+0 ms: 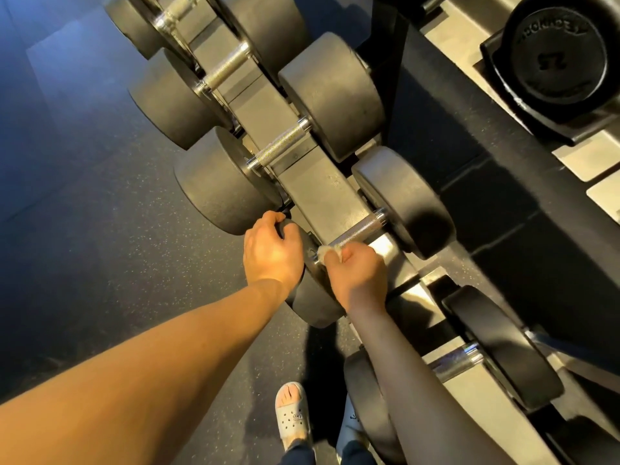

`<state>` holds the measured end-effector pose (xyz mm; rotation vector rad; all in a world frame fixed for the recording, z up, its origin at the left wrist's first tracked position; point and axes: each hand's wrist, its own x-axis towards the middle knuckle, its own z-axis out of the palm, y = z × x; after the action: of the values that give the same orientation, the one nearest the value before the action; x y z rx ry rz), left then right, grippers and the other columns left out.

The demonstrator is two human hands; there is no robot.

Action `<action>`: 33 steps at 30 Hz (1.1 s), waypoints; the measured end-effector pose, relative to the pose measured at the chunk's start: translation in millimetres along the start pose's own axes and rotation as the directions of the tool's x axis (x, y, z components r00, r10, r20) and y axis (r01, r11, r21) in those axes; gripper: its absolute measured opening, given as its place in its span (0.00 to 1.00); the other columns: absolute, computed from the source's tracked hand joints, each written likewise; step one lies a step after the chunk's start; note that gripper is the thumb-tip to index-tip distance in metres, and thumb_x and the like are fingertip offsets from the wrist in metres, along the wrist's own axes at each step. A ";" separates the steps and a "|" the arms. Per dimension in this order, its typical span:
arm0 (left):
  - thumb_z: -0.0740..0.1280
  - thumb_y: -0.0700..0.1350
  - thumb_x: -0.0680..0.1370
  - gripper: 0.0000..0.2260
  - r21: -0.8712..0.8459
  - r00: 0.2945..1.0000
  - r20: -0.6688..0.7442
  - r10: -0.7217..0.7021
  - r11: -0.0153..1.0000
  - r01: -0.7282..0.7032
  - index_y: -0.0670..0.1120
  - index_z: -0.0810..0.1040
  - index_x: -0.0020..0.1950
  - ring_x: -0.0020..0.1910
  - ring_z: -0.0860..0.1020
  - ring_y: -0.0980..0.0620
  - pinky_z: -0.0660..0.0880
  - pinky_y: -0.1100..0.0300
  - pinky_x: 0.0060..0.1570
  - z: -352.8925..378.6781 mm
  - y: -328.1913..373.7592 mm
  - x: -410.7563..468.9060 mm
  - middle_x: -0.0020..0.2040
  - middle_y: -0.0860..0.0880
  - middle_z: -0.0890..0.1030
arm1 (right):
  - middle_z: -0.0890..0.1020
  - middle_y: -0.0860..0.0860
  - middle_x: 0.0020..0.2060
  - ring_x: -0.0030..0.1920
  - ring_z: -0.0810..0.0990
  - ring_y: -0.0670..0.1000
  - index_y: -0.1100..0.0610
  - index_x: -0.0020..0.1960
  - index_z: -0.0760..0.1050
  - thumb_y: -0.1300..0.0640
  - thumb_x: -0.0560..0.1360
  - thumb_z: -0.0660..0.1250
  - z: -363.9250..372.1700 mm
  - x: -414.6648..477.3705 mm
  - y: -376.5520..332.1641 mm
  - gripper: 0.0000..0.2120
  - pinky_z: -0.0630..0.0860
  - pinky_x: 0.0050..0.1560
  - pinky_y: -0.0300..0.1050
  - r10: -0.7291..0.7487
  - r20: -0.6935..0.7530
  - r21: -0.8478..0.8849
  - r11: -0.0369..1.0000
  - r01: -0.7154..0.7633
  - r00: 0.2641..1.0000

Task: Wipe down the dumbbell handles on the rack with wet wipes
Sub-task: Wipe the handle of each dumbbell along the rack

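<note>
Dumbbell handle (357, 230) on rack (312, 182), long axis 8-to-2 o'clock | right hand (357, 275) nearer, fist pinching wet wipe (324, 252) at handle's 8 o'clock end | left hand (270, 251) curled over near weight head (315, 303), 9 o'clock of wipe | coming stroke judged toward 2 o'clock along bare knurl.

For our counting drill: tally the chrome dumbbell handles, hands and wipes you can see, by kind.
Chrome dumbbell handles: 5
Hands (left hand, right hand): 2
Wipes: 1
Total: 8
</note>
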<state>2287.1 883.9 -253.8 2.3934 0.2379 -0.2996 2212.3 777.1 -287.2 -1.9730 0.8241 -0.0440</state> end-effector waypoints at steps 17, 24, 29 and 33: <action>0.59 0.52 0.80 0.17 0.000 1.000 0.016 0.010 1.000 -0.010 0.50 0.76 0.66 0.60 0.77 0.46 0.77 0.46 0.60 2.1 -4.4 1.1 0.60 0.50 0.81 | 0.80 0.56 0.53 0.54 0.80 0.56 0.56 0.61 0.78 0.59 0.79 0.68 -31.1 68.5 -85.7 0.11 0.71 0.44 0.48 -0.057 0.521 -0.835 0.169 0.523 0.851; 0.60 0.50 0.82 0.16 0.016 1.000 0.008 0.013 1.000 -0.013 0.50 0.76 0.68 0.61 0.76 0.47 0.76 0.51 0.58 1.6 -3.7 2.1 0.62 0.49 0.80 | 0.81 0.54 0.49 0.52 0.81 0.58 0.55 0.55 0.78 0.55 0.80 0.64 -19.0 40.8 -79.2 0.06 0.71 0.45 0.48 -0.011 0.683 -0.648 0.452 0.613 0.731; 0.57 0.54 0.78 0.19 -0.006 1.000 0.011 0.007 1.000 -0.007 0.50 0.77 0.66 0.58 0.78 0.46 0.78 0.45 0.58 0.9 -1.9 -0.2 0.57 0.49 0.81 | 0.80 0.56 0.52 0.51 0.82 0.58 0.58 0.57 0.77 0.62 0.77 0.68 -38.6 51.0 -61.7 0.10 0.72 0.42 0.48 -0.278 0.457 -0.785 0.321 0.530 0.845; 0.56 0.54 0.78 0.20 -0.003 1.000 0.010 0.005 1.000 -0.005 0.51 0.77 0.66 0.58 0.78 0.46 0.78 0.45 0.58 -0.6 0.2 -1.4 0.58 0.50 0.81 | 0.80 0.53 0.42 0.38 0.81 0.53 0.58 0.51 0.77 0.64 0.79 0.67 -23.3 -5.2 -7.2 0.03 0.74 0.34 0.44 -0.402 0.213 -0.428 0.781 0.455 0.890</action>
<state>2285.9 884.0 -252.9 2.3883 0.2283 -0.3082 2203.8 764.5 -267.5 -2.5712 0.3013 -0.0018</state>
